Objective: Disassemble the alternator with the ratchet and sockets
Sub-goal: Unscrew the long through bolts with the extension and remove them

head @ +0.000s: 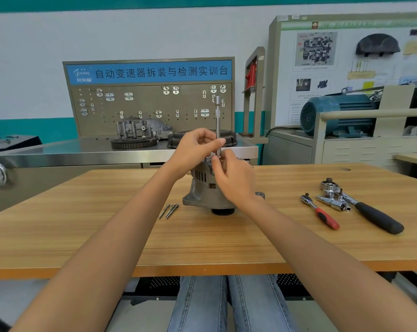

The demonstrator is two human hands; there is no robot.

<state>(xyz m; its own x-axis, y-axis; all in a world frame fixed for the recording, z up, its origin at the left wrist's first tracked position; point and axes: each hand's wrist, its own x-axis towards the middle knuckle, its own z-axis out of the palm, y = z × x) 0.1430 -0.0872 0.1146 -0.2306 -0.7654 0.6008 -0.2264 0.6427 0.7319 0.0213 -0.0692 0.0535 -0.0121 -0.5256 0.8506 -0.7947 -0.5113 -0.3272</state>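
A grey alternator stands pulley-down on the wooden table. A slim extension bar rises upright from its top. My left hand pinches the bar's lower shaft between thumb and fingers. My right hand sits just below, fingers curled at the bar's foot on the alternator's top; what they pinch there is hidden. Three long bolts lie left of the alternator. A small red-handled ratchet, a big black-handled ratchet and chrome adapters lie to the right.
Behind the table stands a steel bench with a pegboard, a gear ring and housing parts. A blue electric motor sits on a stand at the right. My legs are under the table's near edge.
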